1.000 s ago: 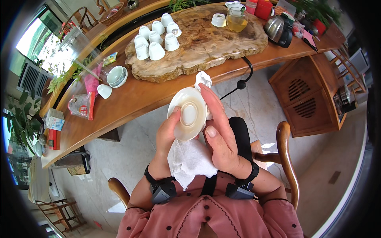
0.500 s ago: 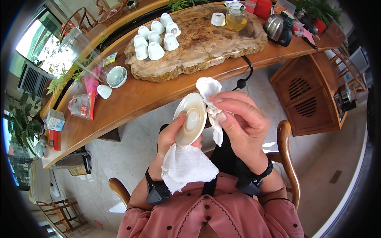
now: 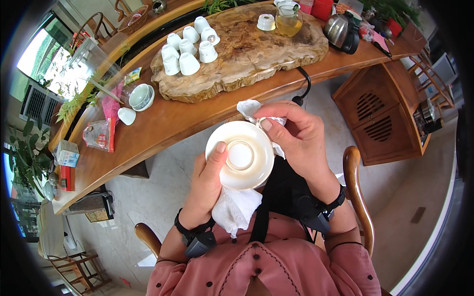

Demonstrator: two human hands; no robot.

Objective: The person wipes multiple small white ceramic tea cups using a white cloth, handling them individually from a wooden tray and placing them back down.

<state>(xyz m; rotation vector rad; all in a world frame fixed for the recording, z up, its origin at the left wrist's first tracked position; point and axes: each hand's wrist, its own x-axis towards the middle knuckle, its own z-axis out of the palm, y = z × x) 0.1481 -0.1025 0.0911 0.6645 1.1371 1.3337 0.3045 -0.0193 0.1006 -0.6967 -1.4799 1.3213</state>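
A small white saucer [image 3: 232,172] with brownish stains around its central ring faces up toward me. My left hand [image 3: 206,177] grips it at the left, thumb lying on its face. Beneath that hand hangs a white cloth or tissue [image 3: 237,209], below the saucer's lower rim. My right hand [image 3: 296,135] pinches a crumpled white tissue [image 3: 248,107] against the saucer's upper right rim. Part of this tissue is hidden behind the fingers and the saucer. Whether the two white pieces are joined behind the saucer, I cannot tell.
Several upturned white cups [image 3: 187,47] stand on a wooden slab [image 3: 242,54] upon the long table [image 3: 143,123]. A glass pitcher [image 3: 289,24] of yellow tea and a steel kettle [image 3: 338,30] are at the far right. White bowls [image 3: 141,96] sit left; a cabinet [image 3: 375,113] stands right.
The saucer has turned from a slant to face me more fully. My right hand has shifted slightly left and up, with its tissue still at the rim.
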